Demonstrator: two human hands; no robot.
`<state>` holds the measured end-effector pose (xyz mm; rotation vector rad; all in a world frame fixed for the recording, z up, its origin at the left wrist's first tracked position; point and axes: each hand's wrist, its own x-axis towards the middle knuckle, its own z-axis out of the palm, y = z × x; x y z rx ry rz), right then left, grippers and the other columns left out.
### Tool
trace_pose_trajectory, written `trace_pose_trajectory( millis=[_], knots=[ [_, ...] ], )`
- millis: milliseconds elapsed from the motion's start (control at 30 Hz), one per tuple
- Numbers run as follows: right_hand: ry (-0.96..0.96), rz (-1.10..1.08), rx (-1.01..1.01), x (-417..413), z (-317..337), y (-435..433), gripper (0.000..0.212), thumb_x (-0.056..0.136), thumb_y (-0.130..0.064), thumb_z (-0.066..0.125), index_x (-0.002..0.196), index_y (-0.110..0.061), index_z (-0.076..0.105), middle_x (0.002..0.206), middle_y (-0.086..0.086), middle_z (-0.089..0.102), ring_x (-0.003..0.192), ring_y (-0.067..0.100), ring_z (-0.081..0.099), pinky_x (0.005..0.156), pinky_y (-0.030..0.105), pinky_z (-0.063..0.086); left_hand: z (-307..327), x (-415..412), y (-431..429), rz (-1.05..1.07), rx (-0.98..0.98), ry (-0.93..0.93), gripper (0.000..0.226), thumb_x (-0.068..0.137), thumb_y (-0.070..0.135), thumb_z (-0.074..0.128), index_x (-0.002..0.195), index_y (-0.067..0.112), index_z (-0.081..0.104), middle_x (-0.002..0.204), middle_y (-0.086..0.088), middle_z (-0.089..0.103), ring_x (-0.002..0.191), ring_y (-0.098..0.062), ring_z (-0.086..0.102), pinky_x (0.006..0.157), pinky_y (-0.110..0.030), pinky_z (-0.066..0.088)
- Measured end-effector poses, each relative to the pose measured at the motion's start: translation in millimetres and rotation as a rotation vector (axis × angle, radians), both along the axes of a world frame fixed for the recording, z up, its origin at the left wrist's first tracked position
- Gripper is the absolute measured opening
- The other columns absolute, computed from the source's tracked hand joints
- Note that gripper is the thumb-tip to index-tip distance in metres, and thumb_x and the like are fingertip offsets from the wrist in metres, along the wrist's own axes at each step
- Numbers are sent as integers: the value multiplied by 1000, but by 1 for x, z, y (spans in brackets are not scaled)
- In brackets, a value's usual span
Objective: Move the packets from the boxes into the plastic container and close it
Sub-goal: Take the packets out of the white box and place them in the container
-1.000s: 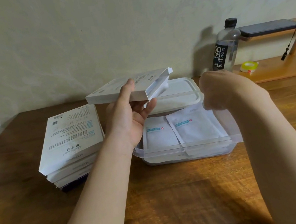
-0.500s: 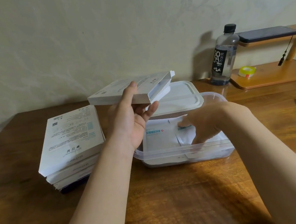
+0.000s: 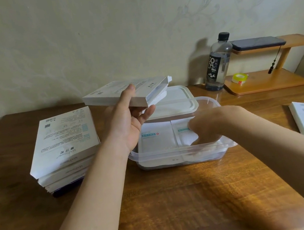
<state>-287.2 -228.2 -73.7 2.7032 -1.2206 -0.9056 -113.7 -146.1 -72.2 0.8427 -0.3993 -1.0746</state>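
At frame left, three stacked boxes (image 3: 63,146) sit on the table (image 3: 180,199). At centre, the left hand (image 3: 128,122) grips one open box (image 3: 124,93); the right hand (image 3: 207,128), blurred and curled, grip unclear, rests on two packets (image 3: 155,137) inside the plastic container (image 3: 183,152).

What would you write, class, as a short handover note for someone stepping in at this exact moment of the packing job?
Left hand: holds an opened white box above the table, open end toward the container.
Right hand: inside the clear plastic container, resting on the white packets; grip unclear.
Done: at least two packets lie flat in the container.
Left: empty the stack of boxes at left, then fit the white lid, which lies behind the container.
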Motion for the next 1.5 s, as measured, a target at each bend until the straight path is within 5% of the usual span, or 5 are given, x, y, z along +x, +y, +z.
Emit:
trace_pose_trajectory(
  millis=[233, 700, 900, 1100, 1500],
  knots=[
    [-80, 52, 103, -1, 17, -16, 103, 79, -60, 73, 159, -34, 15, 163, -3, 30, 149, 25, 28, 120, 47, 26, 1, -1, 0, 1, -1, -8, 19, 94, 20, 71, 109, 15, 61, 108, -12, 72, 98, -26, 73, 59, -30, 59],
    [-61, 157, -5, -4, -12, -13, 79, 89, -33, 73, 155, -29, 30, 149, -1, 49, 132, 24, 51, 110, 44, 44, 0, -2, 0, 6, 2, -30, 19, 94, 19, 71, 110, 17, 61, 106, -11, 71, 95, -24, 73, 63, -31, 61],
    [-78, 97, 91, -8, 9, -17, 90, 83, -60, 68, 157, -31, 25, 159, -2, 37, 146, 26, 35, 119, 47, 31, 0, -2, 0, 6, -3, -53, 13, 95, 19, 71, 105, 17, 62, 97, -8, 74, 87, -21, 74, 62, -31, 60],
    [45, 103, 81, -18, 18, -20, 95, 84, -41, 77, 158, -36, 19, 162, 1, 32, 148, 27, 30, 118, 47, 27, 0, -1, -1, -3, -12, -53, 11, 95, 18, 70, 103, 16, 63, 86, -4, 77, 80, -19, 75, 61, -32, 61],
    [83, 90, 74, -8, 16, -13, 96, 82, -51, 75, 159, -26, 23, 157, 5, 40, 143, 29, 39, 115, 44, 33, 0, -2, -1, -11, -4, -68, 11, 95, 19, 71, 102, 17, 63, 90, -5, 76, 85, -21, 73, 62, -32, 61]
  ],
)
